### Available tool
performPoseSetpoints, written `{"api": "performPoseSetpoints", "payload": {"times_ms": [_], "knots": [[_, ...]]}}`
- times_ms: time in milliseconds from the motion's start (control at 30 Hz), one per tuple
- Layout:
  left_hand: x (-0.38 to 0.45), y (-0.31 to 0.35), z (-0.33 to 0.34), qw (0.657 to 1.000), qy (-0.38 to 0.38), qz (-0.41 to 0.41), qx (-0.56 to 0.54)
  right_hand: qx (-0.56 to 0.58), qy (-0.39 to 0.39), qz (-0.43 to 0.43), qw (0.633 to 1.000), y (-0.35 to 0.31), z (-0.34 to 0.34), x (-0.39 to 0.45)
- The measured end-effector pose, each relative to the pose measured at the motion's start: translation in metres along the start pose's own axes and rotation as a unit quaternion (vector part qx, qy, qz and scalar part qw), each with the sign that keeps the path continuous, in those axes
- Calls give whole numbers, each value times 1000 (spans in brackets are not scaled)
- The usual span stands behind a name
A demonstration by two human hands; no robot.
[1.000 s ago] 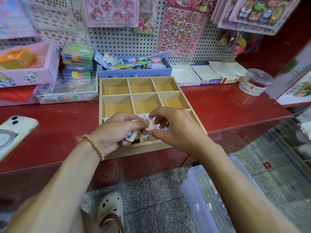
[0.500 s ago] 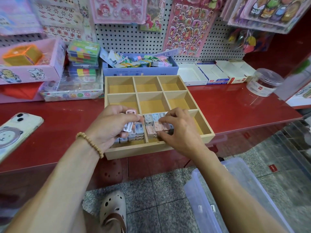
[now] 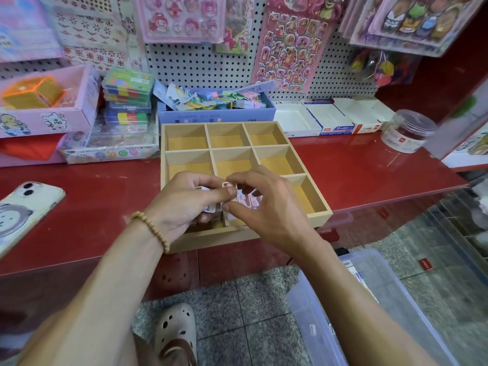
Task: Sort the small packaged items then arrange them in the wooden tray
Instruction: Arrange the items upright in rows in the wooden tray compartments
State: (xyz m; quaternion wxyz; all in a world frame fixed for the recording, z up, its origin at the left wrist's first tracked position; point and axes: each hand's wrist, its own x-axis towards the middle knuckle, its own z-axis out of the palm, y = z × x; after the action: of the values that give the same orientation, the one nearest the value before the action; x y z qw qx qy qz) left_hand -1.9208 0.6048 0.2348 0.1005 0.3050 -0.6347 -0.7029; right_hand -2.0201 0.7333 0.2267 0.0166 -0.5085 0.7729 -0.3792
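Observation:
A wooden tray (image 3: 320, 216) with nine compartments lies on the red counter, its near edge jutting over the counter's front. Small packaged items (image 3: 247, 200), pink and white, stand in the near middle compartment; more lie in the near left one, mostly hidden. My left hand (image 3: 182, 204) hovers over the near left compartment and grips a small bunch of packets. A pink packet (image 3: 227, 186) sticks up from that bunch, and my right hand (image 3: 261, 204) pinches it between thumb and forefinger. The other compartments hold nothing.
A phone (image 3: 25, 212) lies at the counter's left. Behind the tray are a blue box of stationery (image 3: 216, 114), stacked colourful cases (image 3: 126, 93), white cartons (image 3: 327, 120) and a clear jar (image 3: 406, 132). A clear plastic bin (image 3: 369, 307) stands on the floor at right.
My right hand has lifted out of the near middle compartment and come to the left hand, taking hold of a pink packet in its bunch. The camera has shifted slightly.

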Motion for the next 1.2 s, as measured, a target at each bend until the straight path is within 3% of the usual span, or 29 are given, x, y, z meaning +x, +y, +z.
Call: {"api": "performPoseSetpoints", "payload": {"times_ms": [233,467,600,767,1000,1200], "knots": [[-1,-1,-3,1000,4,-17,0,-47,-25,-21,998,2,-4,1],[4,1,-16,987,126,-1,-95,-119,-59,35,991,23,5,4],[3,4,-15,978,99,-30,-178,-156,-61,30,985,27,13,8],[2,7,-14,976,71,-32,-203,-173,-64,25,983,29,16,8],[-1,6,9,990,28,-6,-139,36,4,42,998,7,-11,-4],[-5,10,46,989,-126,4,-80,-14,-16,-10,1000,11,-29,-17]]}}
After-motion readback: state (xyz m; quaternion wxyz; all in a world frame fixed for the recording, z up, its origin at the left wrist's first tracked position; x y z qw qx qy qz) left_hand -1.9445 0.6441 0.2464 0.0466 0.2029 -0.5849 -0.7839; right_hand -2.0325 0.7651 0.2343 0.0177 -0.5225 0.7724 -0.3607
